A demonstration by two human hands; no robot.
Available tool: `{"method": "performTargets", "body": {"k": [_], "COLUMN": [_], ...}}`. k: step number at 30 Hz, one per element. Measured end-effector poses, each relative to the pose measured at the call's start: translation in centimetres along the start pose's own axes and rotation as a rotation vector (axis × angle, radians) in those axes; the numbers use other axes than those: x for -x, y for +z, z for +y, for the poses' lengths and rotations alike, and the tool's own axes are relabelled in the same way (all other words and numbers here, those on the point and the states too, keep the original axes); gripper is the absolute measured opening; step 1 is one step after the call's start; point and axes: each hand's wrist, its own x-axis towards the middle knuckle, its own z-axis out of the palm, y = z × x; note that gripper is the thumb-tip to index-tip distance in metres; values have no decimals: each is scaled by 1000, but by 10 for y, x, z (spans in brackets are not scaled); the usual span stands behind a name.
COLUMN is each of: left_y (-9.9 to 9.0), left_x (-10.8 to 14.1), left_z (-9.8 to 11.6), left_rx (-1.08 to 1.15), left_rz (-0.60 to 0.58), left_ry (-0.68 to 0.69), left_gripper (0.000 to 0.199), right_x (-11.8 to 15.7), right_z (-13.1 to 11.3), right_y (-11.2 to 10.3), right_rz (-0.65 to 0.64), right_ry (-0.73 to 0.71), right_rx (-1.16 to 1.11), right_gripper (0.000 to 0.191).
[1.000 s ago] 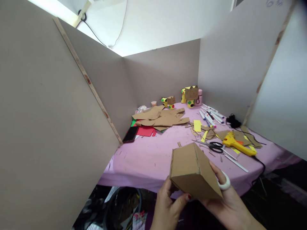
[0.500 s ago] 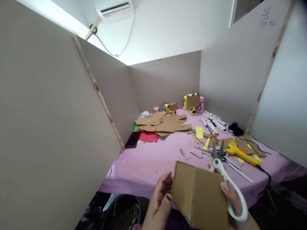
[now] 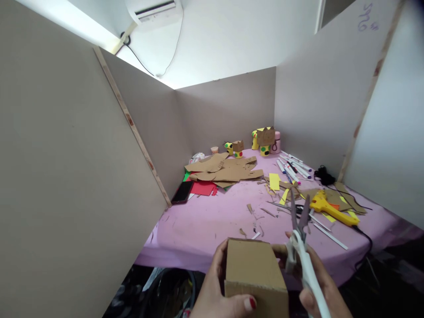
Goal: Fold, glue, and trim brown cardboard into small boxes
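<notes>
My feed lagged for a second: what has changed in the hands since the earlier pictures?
The right hand turned its white scissors so the blades, hidden a second ago, point up beside the cardboard box. The left hand rotated the box, which sits lower and nearer, thumb on its front edge. Both grips held; the glue gun and table clutter stayed put.

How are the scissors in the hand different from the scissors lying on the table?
The white-handled scissors are held in the right hand, blades pointing up and slightly apart. The black-handled scissors lie flat on the pink tablecloth, untouched among scraps. Their handle colours differ: white against black. Both have grey metal blades.
</notes>
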Motion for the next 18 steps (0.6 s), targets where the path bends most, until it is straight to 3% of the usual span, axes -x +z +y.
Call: {"method": "performTargets", "body": {"k": [5, 11, 14, 18], "left_y": [5, -3, -13, -17], "left_x": [3, 3, 5, 5], "left_z": [-3, -17, -20, -23], "left_rx": [212, 318, 457, 629], "left_rz": [-58, 107, 232, 224], "left_ry": [-92, -176, -342, -417], "left_gripper": [74, 82, 65, 50], "right_x": [0, -8, -13, -8], "right_z": [-19, -28, -30, -28], "right_y": [15, 25, 20, 18], "right_rz": [-146, -77, 30, 95], "right_ry": [72, 204, 289, 321], "right_rx": [-177, -267, -274, -258], "right_gripper": [86, 73, 57, 53]}}
